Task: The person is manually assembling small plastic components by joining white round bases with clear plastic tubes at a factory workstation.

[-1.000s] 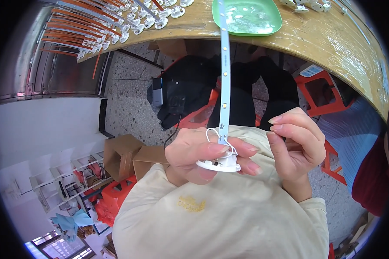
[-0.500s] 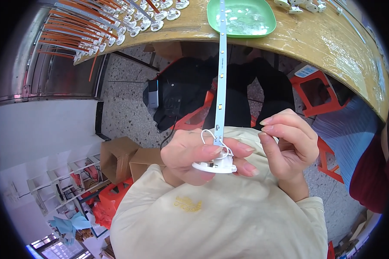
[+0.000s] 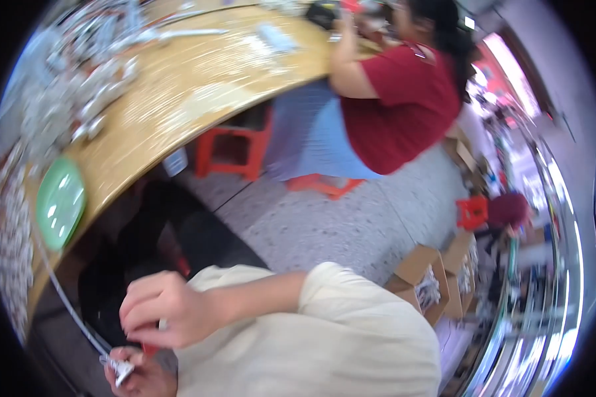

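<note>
Swung left — white part (image 3: 121, 370) in left hand (image 3: 139, 377), beneath right hand (image 3: 162, 309).

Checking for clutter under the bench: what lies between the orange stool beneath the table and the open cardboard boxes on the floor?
In the head view, only bare speckled floor lies between the orange stool and the cardboard boxes; a seated person's blue skirt hangs just above that stretch.
</note>
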Tool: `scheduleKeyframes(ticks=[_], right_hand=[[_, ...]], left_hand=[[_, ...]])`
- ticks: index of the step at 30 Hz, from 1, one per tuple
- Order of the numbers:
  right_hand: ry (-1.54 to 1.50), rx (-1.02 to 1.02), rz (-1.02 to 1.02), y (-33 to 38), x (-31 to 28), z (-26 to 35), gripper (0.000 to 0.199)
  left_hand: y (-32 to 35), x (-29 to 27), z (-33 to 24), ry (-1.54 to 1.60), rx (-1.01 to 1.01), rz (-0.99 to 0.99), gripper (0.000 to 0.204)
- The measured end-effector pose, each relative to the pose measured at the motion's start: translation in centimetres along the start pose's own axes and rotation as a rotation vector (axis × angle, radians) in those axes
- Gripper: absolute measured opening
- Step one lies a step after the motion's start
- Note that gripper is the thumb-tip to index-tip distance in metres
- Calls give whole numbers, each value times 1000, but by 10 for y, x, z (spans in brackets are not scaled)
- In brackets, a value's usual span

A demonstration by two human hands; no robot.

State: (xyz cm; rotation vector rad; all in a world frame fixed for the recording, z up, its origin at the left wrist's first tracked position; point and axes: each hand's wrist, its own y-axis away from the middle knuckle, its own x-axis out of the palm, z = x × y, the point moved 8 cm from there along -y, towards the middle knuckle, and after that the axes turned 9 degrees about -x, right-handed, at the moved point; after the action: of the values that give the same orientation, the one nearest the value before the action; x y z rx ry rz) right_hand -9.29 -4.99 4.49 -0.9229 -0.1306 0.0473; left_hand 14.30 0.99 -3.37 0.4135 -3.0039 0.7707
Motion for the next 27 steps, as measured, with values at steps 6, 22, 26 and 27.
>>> scheduleKeyframes(ticks=[6, 22, 26, 27], right_hand=[[145, -336, -96, -9, -22, 54, 18], [80, -358, -121, -5, -12, 52, 8], [122, -337, -108, -6, -14, 47, 9], [112, -334, -124, -6, -16, 46, 10]], left_hand=[[-24, 94, -59, -10, 231, 162, 38], [-32, 137, -71, -238, -51, 74, 63], [-34, 131, -61, -265, -205, 19, 59], [-34, 129, -57, -289, -249, 24, 58]])
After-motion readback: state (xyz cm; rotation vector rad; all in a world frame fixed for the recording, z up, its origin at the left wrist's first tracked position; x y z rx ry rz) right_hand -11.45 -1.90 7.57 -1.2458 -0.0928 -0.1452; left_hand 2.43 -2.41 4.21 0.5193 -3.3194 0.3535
